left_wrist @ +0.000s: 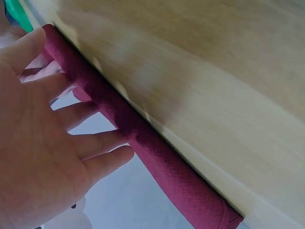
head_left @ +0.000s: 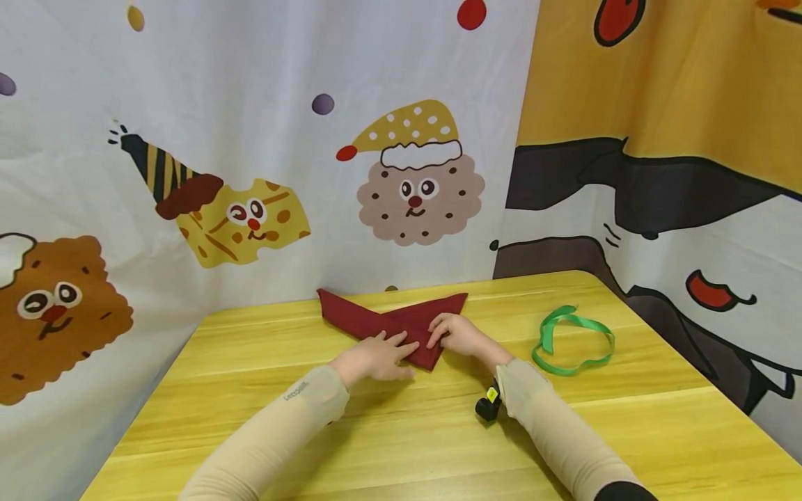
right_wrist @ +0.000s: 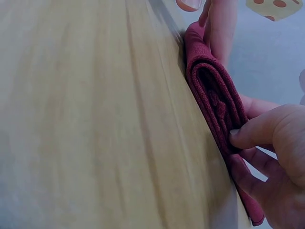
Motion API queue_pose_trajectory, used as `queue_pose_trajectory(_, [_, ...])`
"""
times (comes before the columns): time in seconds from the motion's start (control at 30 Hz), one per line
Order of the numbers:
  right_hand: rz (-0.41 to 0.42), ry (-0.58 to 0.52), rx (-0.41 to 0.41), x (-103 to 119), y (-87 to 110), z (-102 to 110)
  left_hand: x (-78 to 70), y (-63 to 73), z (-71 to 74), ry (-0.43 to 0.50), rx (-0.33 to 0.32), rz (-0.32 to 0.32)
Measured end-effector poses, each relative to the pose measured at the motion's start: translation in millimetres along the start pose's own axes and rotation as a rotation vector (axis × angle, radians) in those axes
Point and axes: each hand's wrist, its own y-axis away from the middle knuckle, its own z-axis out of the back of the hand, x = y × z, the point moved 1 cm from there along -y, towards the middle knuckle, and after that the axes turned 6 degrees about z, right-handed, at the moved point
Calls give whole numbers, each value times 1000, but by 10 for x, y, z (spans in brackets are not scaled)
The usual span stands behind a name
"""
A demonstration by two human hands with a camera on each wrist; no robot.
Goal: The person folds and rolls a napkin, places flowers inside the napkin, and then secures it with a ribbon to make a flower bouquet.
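A dark red cloth napkin (head_left: 354,318), folded into a thick V-shaped band, lies towards the back of the table. Its two ends point away to left and right, and the corner of the V points at me. My left hand (head_left: 376,358) rests on the band near that corner with its fingers straight and spread. In the left wrist view those fingers reach across the rolled edge of the napkin (left_wrist: 174,179). On the other side my right hand (right_wrist: 283,152) pinches the napkin's edge between thumb and fingers. The right wrist view shows stacked fold layers (right_wrist: 228,98) beside the thumb.
A loop of green ribbon (head_left: 547,335) lies on the wooden table (head_left: 263,348), right of the right hand. A printed curtain (head_left: 263,90) hangs right behind the table's back edge. A small black device (head_left: 487,408) sits at the right wrist.
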Motion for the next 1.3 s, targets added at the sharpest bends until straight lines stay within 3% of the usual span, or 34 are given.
queue_pose_trajectory(0.23, [-118,30,7,43,-30,3,-2,-17,-3,-22,-1,3])
queue_pose_trajectory(0.4, [-150,19,-5,46,-19,-19,1,-22,-20,-33,2,-7])
queue_pose_trajectory(0.73, [-4,15,9,249,6,-15,-34,18,-54,-49,-2,7])
queue_pose_trajectory(1.03, [-71,-35,111,236,18,-48,-31,-7,-75,-68,-3,-4])
queue_pose_trajectory(1.17, [-56,-66,158,244,3,-51,-3,-14,-76,-61,-6,-3])
queue_pose_trajectory(1.3, [-36,-15,214,252,-18,-77,23,-11,-76,-47,-7,-11])
